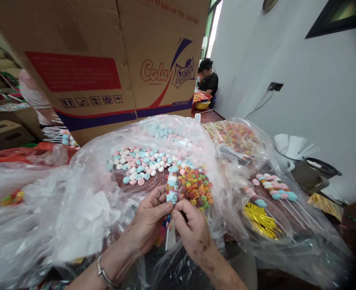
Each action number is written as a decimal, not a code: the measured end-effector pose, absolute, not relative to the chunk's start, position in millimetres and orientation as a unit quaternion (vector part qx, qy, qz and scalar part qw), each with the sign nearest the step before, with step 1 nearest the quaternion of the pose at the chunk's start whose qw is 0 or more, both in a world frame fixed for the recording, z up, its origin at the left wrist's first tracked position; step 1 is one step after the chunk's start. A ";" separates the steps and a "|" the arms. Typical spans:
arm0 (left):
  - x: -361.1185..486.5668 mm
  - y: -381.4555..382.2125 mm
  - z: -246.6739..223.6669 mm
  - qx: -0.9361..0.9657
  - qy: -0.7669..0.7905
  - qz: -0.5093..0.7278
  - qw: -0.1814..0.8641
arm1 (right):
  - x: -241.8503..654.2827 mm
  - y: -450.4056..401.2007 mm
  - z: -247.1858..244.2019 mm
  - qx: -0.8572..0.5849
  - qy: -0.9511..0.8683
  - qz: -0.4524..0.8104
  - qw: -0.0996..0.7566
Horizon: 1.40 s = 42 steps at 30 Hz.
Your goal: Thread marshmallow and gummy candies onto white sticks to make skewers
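My left hand [149, 217] is closed round a marshmallow skewer [172, 188] in a printed clear wrapper, held upright with its white stick pointing down. The thumb and fingers of my right hand [193, 229] pinch together at the wrapper's lower end; whether a tie is between them is too small to tell. Behind my hands lie loose pink, white and blue marshmallows [141, 161]. Coloured gummy rings [197, 188] are heaped beside them. Gold twist ties [260, 221] lie to the right, near several unwrapped marshmallow skewers [277, 187].
A tall cardboard carton [105, 60] stands at the back left. Clear plastic bags [84, 201] spread over the table, one holding more gummy rings [235, 135]. A dark container [316, 171] and white sticks [291, 145] are by the wall. Another person [208, 80] sits farther back.
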<state>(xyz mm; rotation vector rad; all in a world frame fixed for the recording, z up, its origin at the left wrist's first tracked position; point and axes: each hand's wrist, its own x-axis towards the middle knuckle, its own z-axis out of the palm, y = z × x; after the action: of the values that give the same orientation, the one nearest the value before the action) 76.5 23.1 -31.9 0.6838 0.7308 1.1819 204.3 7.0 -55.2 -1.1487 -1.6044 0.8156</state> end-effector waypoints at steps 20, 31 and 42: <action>77.6 17.8 -49.1 0.390 0.325 0.563 0.652 | 198.3 8.9 -62.2 -0.391 -0.345 0.698 0.491; 82.7 9.9 -53.9 0.408 0.318 0.564 0.644 | 196.2 7.7 -62.3 -0.386 -0.316 0.713 0.493; 98.2 -14.5 -39.8 0.280 0.326 0.667 0.608 | 186.0 -17.7 -71.4 -0.469 -0.634 0.306 0.533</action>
<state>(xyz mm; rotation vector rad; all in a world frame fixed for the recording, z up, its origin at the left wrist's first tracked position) 98.2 -14.5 -39.8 0.6468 0.7534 1.5420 186.0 -17.7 -71.4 -1.1169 -1.5114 0.7301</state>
